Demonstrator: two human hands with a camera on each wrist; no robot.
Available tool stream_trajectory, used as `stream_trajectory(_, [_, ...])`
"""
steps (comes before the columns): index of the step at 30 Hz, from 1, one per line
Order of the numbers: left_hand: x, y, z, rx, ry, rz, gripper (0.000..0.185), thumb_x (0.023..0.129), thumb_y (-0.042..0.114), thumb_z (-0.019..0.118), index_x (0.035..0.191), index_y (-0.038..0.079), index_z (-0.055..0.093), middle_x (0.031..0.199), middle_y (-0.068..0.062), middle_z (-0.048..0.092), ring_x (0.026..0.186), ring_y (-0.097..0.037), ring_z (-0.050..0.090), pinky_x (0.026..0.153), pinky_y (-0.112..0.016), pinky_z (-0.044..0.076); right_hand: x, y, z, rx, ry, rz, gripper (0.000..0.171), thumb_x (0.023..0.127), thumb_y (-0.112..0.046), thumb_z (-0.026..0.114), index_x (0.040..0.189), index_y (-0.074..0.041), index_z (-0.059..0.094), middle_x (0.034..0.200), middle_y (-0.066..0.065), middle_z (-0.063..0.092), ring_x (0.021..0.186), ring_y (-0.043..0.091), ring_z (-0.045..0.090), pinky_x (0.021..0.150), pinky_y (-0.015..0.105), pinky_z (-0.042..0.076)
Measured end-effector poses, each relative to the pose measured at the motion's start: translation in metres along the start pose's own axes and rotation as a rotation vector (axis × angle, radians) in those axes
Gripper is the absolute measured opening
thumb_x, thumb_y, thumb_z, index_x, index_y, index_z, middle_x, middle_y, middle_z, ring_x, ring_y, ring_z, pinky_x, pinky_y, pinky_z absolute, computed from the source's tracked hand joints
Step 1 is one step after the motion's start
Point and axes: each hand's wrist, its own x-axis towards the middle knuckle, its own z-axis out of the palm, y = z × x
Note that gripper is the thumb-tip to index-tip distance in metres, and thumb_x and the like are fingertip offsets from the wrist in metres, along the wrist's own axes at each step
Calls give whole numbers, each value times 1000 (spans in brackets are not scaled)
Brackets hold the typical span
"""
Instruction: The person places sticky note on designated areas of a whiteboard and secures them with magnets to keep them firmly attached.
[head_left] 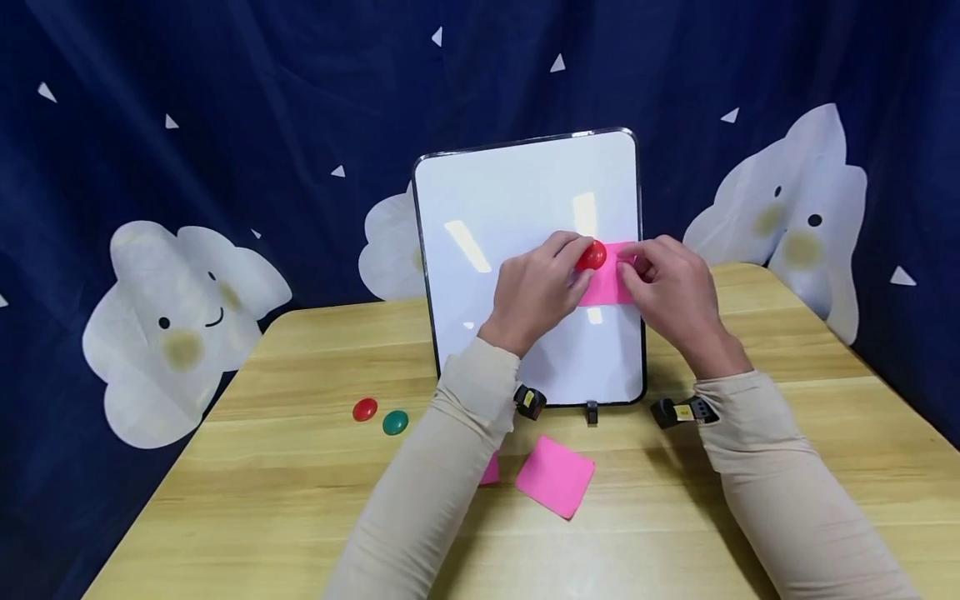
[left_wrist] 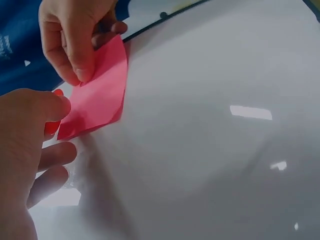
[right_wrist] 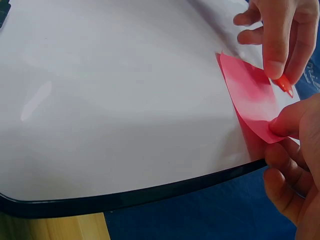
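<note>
Our right hand (head_left: pixel 671 292) pinches the pink note's (head_left: pixel 609 283) edge, holding it flat on the whiteboard (head_left: pixel 525 217) at the surface's far edge, so our left hand (head_left: pixel 536 287), fingers closed on the red magnet (head_left: pixel 592 256), can pin it.

A light wooden table (head_left: pixel 787 467) is standing before a dark blue fabric backdrop (head_left: pixel 225 100). White cloud figures with faces (head_left: pixel 176 321) and small white triangles (head_left: pixel 557 63) are decorating the backdrop, which is hanging in folds. Overhead lighting is illuminating the scene evenly.
</note>
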Motion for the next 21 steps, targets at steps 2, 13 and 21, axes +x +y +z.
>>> stream_trajectory(2, [3,0,0,15,-2,23,38,94,29,67,127,11,69,120,-3,69,97,-13,70,78,-24,56,0,0,0,2,9,0,17,90,-5,70,105,1,75,81,13,60,72,25,54,63,35,42])
stream_trajectory(13, [13,4,5,60,-31,63,38,94,29,68,127,9,68,121,-7,67,91,-14,71,73,-23,56,-1,1,0,-9,-7,26,18,91,-8,70,106,1,74,82,12,60,74,25,54,64,37,42])
stream_trajectory(21, [17,5,10,90,1,77,35,97,28,63,127,9,69,120,-6,67,87,-14,71,69,-22,55,1,1,-2,-2,-7,16,19,91,-8,71,107,2,73,83,13,60,74,26,54,65,38,43])
